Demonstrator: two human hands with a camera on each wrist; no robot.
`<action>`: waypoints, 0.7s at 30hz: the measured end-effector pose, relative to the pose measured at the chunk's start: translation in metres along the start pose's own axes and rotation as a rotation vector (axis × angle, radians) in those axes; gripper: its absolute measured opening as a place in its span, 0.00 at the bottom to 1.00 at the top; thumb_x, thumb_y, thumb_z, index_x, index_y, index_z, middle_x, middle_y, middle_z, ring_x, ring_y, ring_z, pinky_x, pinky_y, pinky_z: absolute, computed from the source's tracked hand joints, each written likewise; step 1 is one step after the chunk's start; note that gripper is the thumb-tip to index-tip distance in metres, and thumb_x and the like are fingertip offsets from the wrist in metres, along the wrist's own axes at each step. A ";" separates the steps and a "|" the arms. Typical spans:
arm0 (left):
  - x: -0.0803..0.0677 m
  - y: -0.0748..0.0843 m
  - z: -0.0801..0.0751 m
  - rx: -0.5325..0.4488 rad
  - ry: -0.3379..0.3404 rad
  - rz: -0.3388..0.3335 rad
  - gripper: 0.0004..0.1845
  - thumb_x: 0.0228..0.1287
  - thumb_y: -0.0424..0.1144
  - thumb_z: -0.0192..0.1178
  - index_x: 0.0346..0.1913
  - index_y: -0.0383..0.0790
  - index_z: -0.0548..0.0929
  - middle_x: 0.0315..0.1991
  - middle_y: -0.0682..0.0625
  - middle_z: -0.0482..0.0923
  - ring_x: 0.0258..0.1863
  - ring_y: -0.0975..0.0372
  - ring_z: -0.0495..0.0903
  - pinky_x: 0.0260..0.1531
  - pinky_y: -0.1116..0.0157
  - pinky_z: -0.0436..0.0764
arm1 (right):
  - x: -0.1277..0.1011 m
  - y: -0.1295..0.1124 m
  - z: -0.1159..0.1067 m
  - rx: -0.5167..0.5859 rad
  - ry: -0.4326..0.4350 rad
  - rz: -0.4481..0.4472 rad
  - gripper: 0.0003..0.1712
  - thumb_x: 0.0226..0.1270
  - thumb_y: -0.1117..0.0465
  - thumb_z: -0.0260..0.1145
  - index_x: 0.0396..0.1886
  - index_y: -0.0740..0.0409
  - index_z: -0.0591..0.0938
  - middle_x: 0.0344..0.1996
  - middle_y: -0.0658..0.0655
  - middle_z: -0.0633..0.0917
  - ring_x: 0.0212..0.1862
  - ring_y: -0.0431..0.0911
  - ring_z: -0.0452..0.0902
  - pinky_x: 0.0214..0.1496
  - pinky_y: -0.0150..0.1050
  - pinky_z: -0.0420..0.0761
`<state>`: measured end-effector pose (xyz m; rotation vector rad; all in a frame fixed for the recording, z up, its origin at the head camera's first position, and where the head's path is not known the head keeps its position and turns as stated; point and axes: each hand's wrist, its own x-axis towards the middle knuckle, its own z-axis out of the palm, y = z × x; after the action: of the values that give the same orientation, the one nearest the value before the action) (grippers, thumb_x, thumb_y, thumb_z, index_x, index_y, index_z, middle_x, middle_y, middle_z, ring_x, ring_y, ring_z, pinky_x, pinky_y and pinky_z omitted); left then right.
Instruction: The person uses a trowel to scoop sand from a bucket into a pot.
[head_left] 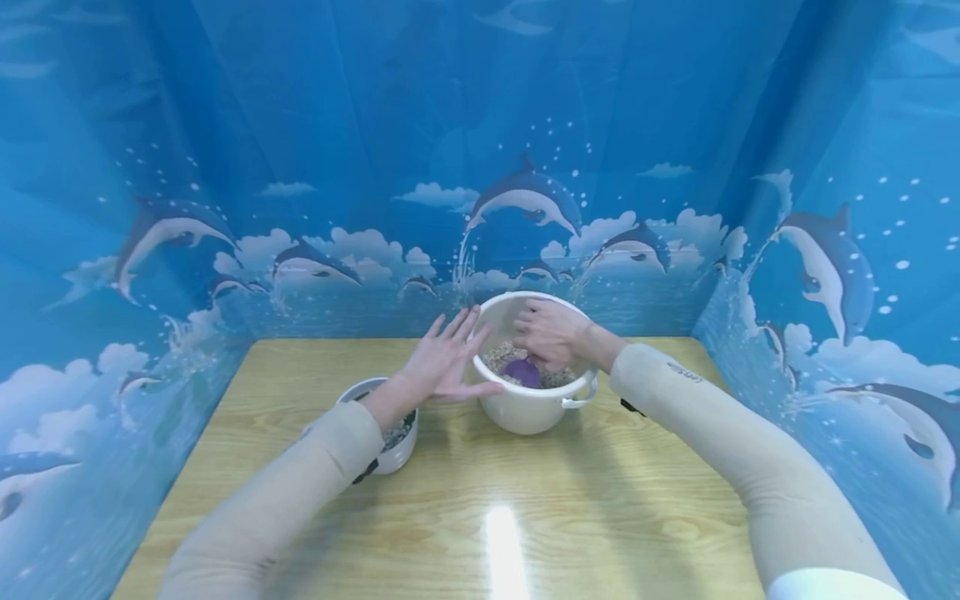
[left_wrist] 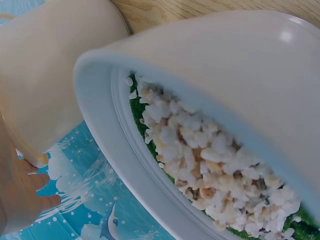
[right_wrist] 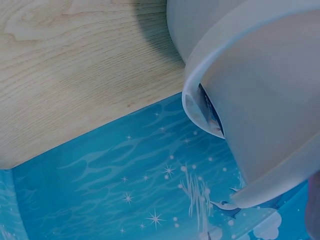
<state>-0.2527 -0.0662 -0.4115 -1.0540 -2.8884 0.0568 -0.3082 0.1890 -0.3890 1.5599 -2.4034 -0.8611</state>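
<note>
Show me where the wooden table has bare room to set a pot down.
The near half of the table, between the two sleeves, is bare. So is the back left corner beside the small pot. It is crowded mid-back: the left hand flanks the large pot, and the right hand is inside.

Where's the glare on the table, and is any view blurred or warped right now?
Head view: a bright glare streak lies on the wooden table near its front edge; the wide lens bends the backdrop edges. Left wrist view: the small pot is very close, its near wall soft, the pebbles fairly sharp. Right wrist view: the large pot's rim is soft-edged and casts a shadow on the wood.
</note>
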 end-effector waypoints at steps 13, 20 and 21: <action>-0.001 0.001 0.000 -0.019 -0.002 -0.017 0.62 0.63 0.87 0.36 0.87 0.43 0.48 0.87 0.38 0.36 0.87 0.42 0.49 0.85 0.38 0.54 | -0.006 0.001 0.002 0.114 0.012 0.043 0.20 0.71 0.40 0.65 0.50 0.48 0.86 0.44 0.52 0.89 0.49 0.50 0.83 0.60 0.50 0.81; -0.001 0.002 0.001 -0.028 -0.003 -0.032 0.61 0.65 0.82 0.46 0.87 0.43 0.48 0.87 0.38 0.35 0.87 0.43 0.48 0.85 0.38 0.54 | -0.012 0.002 0.007 0.174 0.020 0.061 0.17 0.73 0.41 0.63 0.44 0.46 0.84 0.38 0.50 0.86 0.46 0.49 0.81 0.59 0.50 0.80; -0.001 0.002 0.001 -0.028 -0.001 -0.031 0.61 0.65 0.82 0.46 0.87 0.43 0.48 0.87 0.38 0.35 0.87 0.43 0.48 0.85 0.38 0.54 | -0.013 0.002 0.008 0.184 0.021 0.064 0.16 0.73 0.41 0.63 0.44 0.46 0.84 0.37 0.49 0.85 0.46 0.48 0.81 0.60 0.50 0.80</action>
<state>-0.2510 -0.0650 -0.4126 -1.0139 -2.9142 0.0152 -0.3072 0.2038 -0.3919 1.5338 -2.5648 -0.6244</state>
